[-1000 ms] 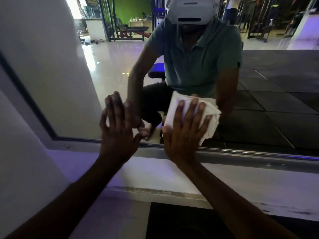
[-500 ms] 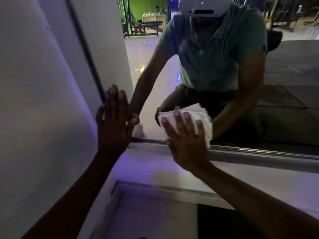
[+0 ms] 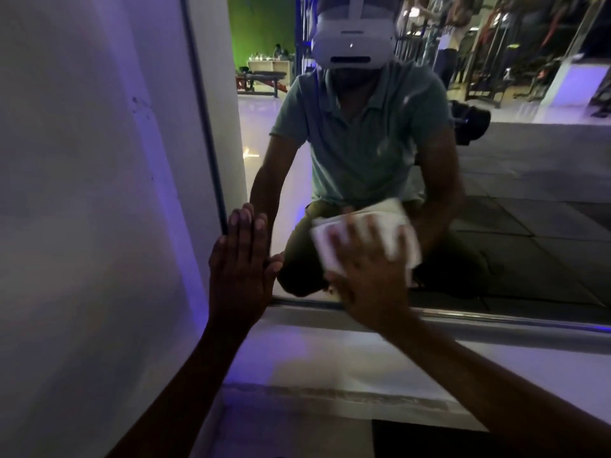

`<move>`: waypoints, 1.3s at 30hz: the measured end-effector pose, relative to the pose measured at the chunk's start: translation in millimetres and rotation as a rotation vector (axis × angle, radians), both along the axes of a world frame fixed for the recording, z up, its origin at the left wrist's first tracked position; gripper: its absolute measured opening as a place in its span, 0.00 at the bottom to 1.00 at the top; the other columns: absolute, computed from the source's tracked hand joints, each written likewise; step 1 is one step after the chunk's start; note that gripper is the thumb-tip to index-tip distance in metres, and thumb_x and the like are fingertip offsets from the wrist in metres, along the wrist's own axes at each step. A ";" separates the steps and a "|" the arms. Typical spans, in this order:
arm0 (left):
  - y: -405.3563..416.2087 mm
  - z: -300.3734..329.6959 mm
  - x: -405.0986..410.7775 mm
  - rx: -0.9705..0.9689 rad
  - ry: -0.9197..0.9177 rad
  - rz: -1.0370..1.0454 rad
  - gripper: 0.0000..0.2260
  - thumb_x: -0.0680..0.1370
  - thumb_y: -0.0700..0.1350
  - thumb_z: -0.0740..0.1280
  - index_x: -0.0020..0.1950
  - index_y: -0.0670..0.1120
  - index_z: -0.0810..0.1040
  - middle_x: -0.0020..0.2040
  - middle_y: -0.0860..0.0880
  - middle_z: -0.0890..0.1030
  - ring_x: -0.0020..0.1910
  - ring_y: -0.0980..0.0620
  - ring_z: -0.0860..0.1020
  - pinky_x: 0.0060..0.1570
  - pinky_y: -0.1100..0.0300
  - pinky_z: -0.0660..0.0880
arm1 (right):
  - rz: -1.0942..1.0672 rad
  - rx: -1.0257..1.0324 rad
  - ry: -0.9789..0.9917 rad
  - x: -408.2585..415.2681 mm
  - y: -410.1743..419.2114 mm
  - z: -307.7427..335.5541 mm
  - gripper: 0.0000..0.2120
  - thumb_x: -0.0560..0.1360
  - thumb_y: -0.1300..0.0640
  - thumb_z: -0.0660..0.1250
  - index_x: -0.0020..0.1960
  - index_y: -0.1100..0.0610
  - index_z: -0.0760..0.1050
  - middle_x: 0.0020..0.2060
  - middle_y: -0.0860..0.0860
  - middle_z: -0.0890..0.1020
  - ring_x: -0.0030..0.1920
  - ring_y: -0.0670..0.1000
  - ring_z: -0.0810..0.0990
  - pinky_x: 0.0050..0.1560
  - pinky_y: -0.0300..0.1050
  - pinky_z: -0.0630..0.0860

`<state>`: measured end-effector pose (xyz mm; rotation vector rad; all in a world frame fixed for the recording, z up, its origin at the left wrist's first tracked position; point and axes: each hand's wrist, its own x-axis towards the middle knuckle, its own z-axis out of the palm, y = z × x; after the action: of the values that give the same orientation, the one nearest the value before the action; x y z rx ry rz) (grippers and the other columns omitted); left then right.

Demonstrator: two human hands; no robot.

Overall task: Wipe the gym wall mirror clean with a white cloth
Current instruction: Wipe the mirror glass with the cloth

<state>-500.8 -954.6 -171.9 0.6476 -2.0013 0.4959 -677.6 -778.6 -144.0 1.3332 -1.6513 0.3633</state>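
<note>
Wiping the mirror's (image 3: 496, 180) lower left corner: right hand (image 3: 367, 276) presses cloth (image 3: 393, 233) flat-fingered, left hand (image 3: 239, 259) braces open-palmed. Next, probably a sideways stroke along the bottom edge.

A white wall (image 3: 92, 193) stands left, above a pale ledge (image 3: 330, 358).

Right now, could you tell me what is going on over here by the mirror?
A person crouches at the lower left corner of the wall mirror. The right hand presses a folded white cloth flat against the glass just above the bottom frame; it looks blurred. The left hand rests open-palmed on the glass by the mirror's left edge.
</note>
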 end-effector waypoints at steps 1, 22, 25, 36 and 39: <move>-0.1 1.6 1.0 0.001 -0.006 -0.001 0.35 0.85 0.56 0.56 0.86 0.43 0.45 0.86 0.42 0.43 0.86 0.43 0.46 0.81 0.48 0.47 | 0.048 0.075 0.060 10.1 -14.6 5.4 0.34 0.84 0.46 0.60 0.86 0.52 0.53 0.86 0.53 0.52 0.86 0.58 0.43 0.80 0.69 0.32; 0.5 267.7 3.0 -0.237 0.222 -0.052 0.27 0.86 0.46 0.55 0.84 0.38 0.58 0.84 0.36 0.58 0.84 0.40 0.58 0.75 0.45 0.60 | 0.035 -0.008 0.192 -11.4 -3.1 168.0 0.35 0.83 0.44 0.58 0.86 0.51 0.52 0.85 0.55 0.54 0.86 0.57 0.48 0.82 0.64 0.37; -11.3 270.4 -5.1 -0.268 0.167 0.007 0.29 0.87 0.53 0.50 0.85 0.40 0.56 0.85 0.39 0.55 0.85 0.43 0.53 0.78 0.47 0.55 | -0.158 -0.251 0.060 -37.5 23.9 236.7 0.34 0.85 0.41 0.52 0.87 0.51 0.48 0.86 0.58 0.52 0.85 0.61 0.50 0.82 0.67 0.36; -23.7 266.0 -7.8 -0.303 0.197 -0.032 0.30 0.88 0.58 0.46 0.85 0.42 0.57 0.85 0.41 0.57 0.85 0.45 0.54 0.79 0.47 0.56 | -0.012 0.054 0.248 13.9 -37.7 161.3 0.35 0.85 0.41 0.54 0.87 0.53 0.51 0.86 0.60 0.51 0.85 0.64 0.44 0.82 0.69 0.38; -22.4 264.2 -8.6 -0.301 0.220 -0.024 0.30 0.87 0.58 0.46 0.85 0.42 0.58 0.85 0.42 0.58 0.85 0.46 0.55 0.79 0.49 0.55 | -0.028 -0.032 0.218 -25.2 2.0 186.5 0.37 0.83 0.43 0.57 0.87 0.51 0.48 0.86 0.56 0.51 0.85 0.61 0.51 0.82 0.69 0.43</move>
<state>-509.4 -977.0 92.2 0.4683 -1.6832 0.6661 -702.8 -776.5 42.5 1.2775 -1.4750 0.2178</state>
